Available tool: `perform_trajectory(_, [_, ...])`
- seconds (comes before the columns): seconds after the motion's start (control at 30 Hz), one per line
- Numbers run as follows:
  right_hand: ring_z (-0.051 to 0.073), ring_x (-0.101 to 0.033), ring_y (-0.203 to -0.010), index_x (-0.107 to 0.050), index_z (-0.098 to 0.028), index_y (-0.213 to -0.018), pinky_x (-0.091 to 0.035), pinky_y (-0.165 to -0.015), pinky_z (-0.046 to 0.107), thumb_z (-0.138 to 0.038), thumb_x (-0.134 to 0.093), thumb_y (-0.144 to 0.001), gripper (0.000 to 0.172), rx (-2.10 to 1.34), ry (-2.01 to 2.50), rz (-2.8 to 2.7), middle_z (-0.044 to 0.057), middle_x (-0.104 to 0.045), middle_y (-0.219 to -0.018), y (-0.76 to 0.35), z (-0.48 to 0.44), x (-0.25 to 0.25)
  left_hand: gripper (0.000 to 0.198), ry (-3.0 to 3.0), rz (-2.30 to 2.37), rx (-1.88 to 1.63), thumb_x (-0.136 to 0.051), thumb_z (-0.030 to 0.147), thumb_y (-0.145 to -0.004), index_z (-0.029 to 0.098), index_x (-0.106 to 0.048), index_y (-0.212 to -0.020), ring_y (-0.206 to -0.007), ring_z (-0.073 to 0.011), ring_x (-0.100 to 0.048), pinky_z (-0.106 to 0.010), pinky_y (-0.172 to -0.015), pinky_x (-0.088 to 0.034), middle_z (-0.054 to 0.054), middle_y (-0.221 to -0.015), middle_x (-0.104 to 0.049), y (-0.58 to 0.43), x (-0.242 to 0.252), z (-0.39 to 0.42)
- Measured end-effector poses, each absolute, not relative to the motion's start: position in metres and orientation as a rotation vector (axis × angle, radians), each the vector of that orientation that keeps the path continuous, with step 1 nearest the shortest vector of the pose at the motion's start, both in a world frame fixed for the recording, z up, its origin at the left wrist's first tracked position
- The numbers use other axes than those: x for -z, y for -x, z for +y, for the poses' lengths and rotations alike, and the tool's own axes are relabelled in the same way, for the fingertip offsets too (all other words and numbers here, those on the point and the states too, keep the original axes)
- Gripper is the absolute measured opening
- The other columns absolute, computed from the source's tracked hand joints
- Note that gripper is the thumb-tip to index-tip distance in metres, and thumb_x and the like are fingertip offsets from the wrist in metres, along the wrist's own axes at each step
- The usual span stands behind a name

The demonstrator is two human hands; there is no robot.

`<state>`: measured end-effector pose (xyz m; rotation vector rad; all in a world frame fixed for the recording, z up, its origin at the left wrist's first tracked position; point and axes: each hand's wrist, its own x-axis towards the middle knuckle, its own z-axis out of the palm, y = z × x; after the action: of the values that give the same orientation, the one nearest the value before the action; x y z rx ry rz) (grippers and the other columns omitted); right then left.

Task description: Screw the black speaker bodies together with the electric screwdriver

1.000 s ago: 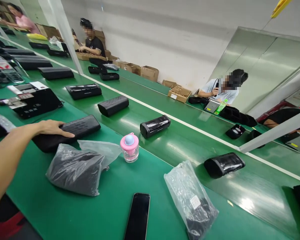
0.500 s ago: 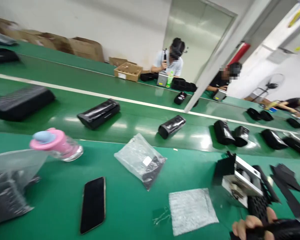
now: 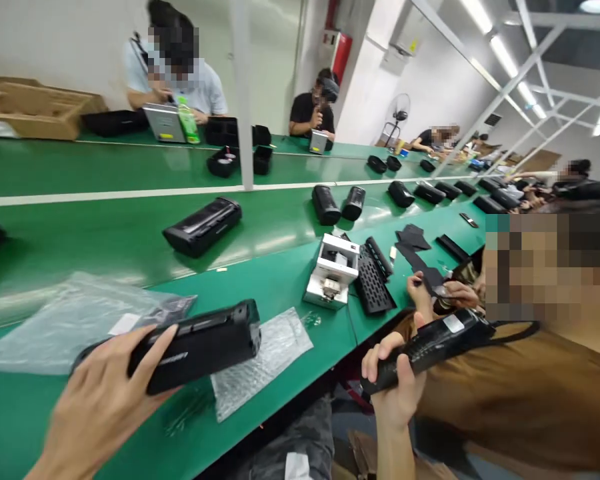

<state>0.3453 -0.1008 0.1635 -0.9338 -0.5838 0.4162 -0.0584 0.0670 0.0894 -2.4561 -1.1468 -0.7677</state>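
Observation:
My left hand (image 3: 113, 390) is wrapped around one end of a long black device (image 3: 200, 350) that looks like a portable speaker, with pale lettering on its side. It is held tilted over the front of the green table, covering part of a bubble-wrap sheet (image 3: 265, 367). Off the table's edge, my right hand (image 3: 395, 373) grips a second long black device (image 3: 437, 343) with a white label and a dark strap or cable at its far end. A clear plastic bag (image 3: 80, 320) lies behind the left device.
A white-and-silver fixture (image 3: 333, 270) and a perforated black panel (image 3: 373, 280) stand mid-table. More black devices (image 3: 203, 227) line the green belt (image 3: 275, 233). A co-worker in a brown top (image 3: 505, 393) sits close on my right, hands on black pieces. Others work across the belt.
My view has swung right. My left hand has come into sight holding a black device. My right hand and its device, earlier cut off at the lower right, now show fully.

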Motion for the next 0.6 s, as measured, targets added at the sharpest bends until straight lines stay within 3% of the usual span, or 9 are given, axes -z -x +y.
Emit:
perform_trajectory(0.07, [0.01, -0.059, -0.044, -0.058, -0.043, -0.166, -0.056, -0.046, 0.024, -0.037, -0.074, -0.11, 0.059, -0.338, 0.952, -0.601, -0.009, -0.067, -0.081, -0.357, -0.11, -0.163, 0.099, 2.413, -1.054, 0.656, -0.071, 0.046, -0.112, 0.034, -0.013, -0.19, -0.134, -0.0433, -0.075, -0.059, -0.119, -0.06, -0.022, -0.153, -0.072, 0.018, -0.086, 0.08])
perform_trajectory(0.13, [0.011, -0.059, -0.043, -0.058, -0.042, -0.165, -0.057, -0.045, 0.025, -0.037, -0.075, -0.109, 0.059, -0.289, 0.975, -0.632, -0.009, -0.066, -0.081, -0.366, -0.11, -0.164, 0.105, 2.382, -1.001, 0.618, -0.073, 0.044, -0.111, 0.03, -0.007, -0.191, -0.129, -0.0447, -0.077, -0.059, -0.114, -0.063, -0.025, -0.151, -0.072, -0.012, -0.081, 0.088])
perform_trajectory(0.27, [0.009, -0.055, -0.041, -0.06, -0.035, -0.154, -0.053, -0.043, 0.024, -0.041, -0.077, -0.108, 0.049, -0.17, 0.974, -0.67, -0.011, -0.063, -0.079, -0.382, -0.083, -0.177, 0.105, 2.452, -0.993, 0.629, -0.071, 0.048, -0.111, 0.031, -0.005, -0.191, -0.128, -0.0487, -0.077, -0.064, -0.11, -0.064, -0.026, -0.15, -0.071, -0.037, -0.066, 0.086])
perform_trajectory(0.4, [0.009, -0.054, -0.041, -0.062, -0.029, -0.121, -0.047, -0.041, 0.022, -0.049, -0.078, -0.108, 0.029, -0.013, 0.943, -0.794, -0.011, -0.059, -0.075, -0.396, -0.025, -0.202, 0.104, 2.453, -0.995, 0.615, -0.072, 0.046, -0.111, 0.031, -0.007, -0.191, -0.129, -0.0482, -0.075, -0.063, -0.111, -0.063, -0.026, -0.147, -0.071, -0.042, -0.056, 0.066])
perform_trajectory(0.53, [0.008, -0.054, -0.043, -0.055, -0.029, -0.108, -0.047, -0.045, 0.024, -0.058, -0.084, -0.101, 0.042, -0.025, 0.922, -0.922, -0.01, -0.061, -0.075, -0.407, 0.037, -0.211, 0.093, 2.48, -0.962, 0.577, -0.06, 0.042, -0.113, 0.028, -0.012, -0.191, -0.121, -0.0476, -0.075, -0.06, -0.099, -0.062, -0.026, -0.142, -0.073, -0.041, -0.061, 0.046])
perform_trajectory(0.6, [0.008, -0.055, -0.046, -0.053, -0.029, -0.108, -0.049, -0.049, 0.025, -0.059, -0.088, -0.097, 0.047, -0.054, 0.935, -0.946, -0.01, -0.064, -0.076, -0.411, 0.061, -0.207, 0.085, 2.523, -0.896, 0.581, -0.056, 0.049, -0.114, 0.028, -0.023, -0.19, -0.108, -0.0431, -0.076, -0.054, -0.088, -0.061, -0.022, -0.13, -0.076, -0.039, -0.065, 0.042])
